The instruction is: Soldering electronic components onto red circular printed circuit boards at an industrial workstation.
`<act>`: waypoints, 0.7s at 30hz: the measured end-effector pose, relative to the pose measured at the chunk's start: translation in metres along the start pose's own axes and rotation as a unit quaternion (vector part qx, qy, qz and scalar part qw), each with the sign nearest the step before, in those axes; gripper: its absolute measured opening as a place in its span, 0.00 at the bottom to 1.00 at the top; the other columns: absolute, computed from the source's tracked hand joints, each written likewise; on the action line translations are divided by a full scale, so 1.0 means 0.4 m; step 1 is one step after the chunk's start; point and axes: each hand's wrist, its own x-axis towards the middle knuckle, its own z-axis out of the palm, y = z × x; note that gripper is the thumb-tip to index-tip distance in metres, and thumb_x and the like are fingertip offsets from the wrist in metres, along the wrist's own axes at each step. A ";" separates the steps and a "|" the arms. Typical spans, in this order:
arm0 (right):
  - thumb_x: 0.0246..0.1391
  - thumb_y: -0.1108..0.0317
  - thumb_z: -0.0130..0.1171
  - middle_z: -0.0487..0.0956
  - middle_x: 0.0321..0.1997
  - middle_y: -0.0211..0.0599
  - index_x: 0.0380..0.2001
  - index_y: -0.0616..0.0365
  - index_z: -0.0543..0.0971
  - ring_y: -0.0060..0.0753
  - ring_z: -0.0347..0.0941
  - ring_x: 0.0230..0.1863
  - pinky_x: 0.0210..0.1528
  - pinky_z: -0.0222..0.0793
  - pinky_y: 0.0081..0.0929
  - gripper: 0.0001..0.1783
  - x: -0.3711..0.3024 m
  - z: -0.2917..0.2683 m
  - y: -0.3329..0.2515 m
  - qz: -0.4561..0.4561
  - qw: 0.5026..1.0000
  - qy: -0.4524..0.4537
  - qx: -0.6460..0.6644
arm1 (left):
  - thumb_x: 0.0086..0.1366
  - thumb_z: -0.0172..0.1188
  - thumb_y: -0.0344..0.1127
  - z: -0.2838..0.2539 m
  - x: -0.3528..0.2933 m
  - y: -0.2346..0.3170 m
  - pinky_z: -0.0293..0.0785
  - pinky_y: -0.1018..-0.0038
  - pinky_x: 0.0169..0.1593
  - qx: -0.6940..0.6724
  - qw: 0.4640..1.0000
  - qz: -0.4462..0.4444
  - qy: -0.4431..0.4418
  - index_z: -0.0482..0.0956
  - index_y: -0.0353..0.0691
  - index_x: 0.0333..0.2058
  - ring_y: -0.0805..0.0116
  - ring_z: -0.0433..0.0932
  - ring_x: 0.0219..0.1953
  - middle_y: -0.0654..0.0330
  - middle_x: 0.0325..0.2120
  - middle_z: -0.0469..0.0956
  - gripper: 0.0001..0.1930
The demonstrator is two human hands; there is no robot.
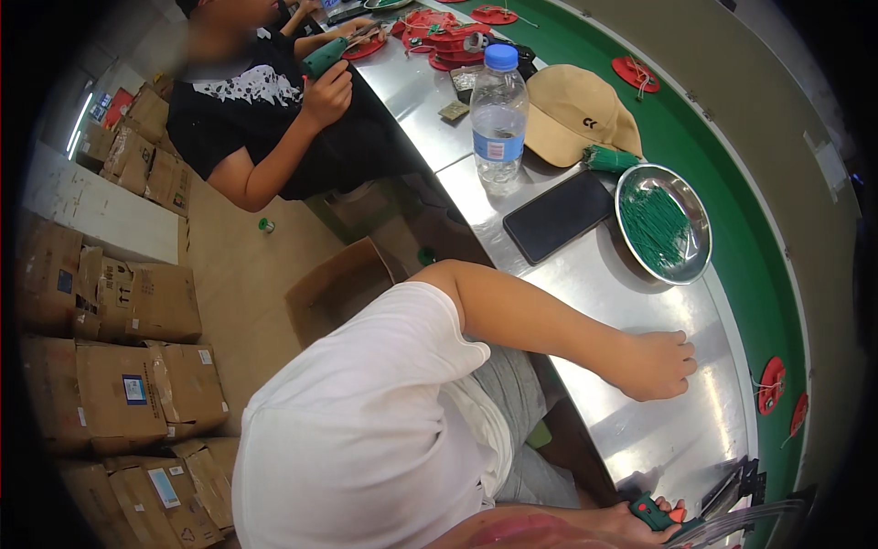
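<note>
My left hand (654, 366) rests over the steel worktop (631, 421), fingers curled under; whatever they may hold is hidden. Lower down, near the picture's bottom edge, my right hand (640, 526) is closed around a dark-green handheld tool (651, 514) with an orange trigger. Its front end is cut off from clear sight by dark parts and a clear sheet. Beyond my left hand stands a round steel bowl (629, 183) of thin green wires (654, 229). A black phone (560, 218) lies beside the bowl.
A bottle (500, 119), a tan cap (581, 110) and a green wire bundle (610, 159) are farther along. Red discs (771, 384) sit on the green belt (732, 238). A co-worker (247, 110) holds a green tool (325, 57). Cartons (119, 393) are stacked at left.
</note>
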 end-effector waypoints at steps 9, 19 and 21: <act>0.62 0.56 0.51 0.78 0.37 0.37 0.42 0.70 0.78 0.27 0.66 0.26 0.32 0.63 0.24 0.23 -0.016 0.008 -0.005 0.018 0.852 0.389 -0.351 | 0.58 0.59 0.38 0.004 -0.006 -0.006 0.68 0.65 0.44 0.010 1.000 -0.005 -0.005 0.81 0.40 0.31 0.60 0.74 0.41 0.58 0.35 0.77 0.09; 0.62 0.57 0.53 0.79 0.39 0.38 0.39 0.68 0.80 0.27 0.65 0.26 0.32 0.62 0.24 0.21 -0.012 0.012 -0.013 0.030 0.847 0.400 -0.347 | 0.58 0.58 0.39 0.010 0.004 -0.004 0.66 0.63 0.45 -0.011 1.000 0.000 -0.018 0.81 0.41 0.32 0.60 0.73 0.42 0.57 0.39 0.77 0.09; 0.62 0.56 0.53 0.79 0.39 0.38 0.39 0.68 0.80 0.27 0.65 0.26 0.32 0.62 0.24 0.21 -0.010 0.010 -0.014 0.034 0.847 0.403 -0.344 | 0.58 0.59 0.39 0.009 0.007 -0.003 0.66 0.63 0.45 -0.011 1.000 0.000 -0.022 0.81 0.42 0.32 0.60 0.73 0.42 0.58 0.39 0.77 0.09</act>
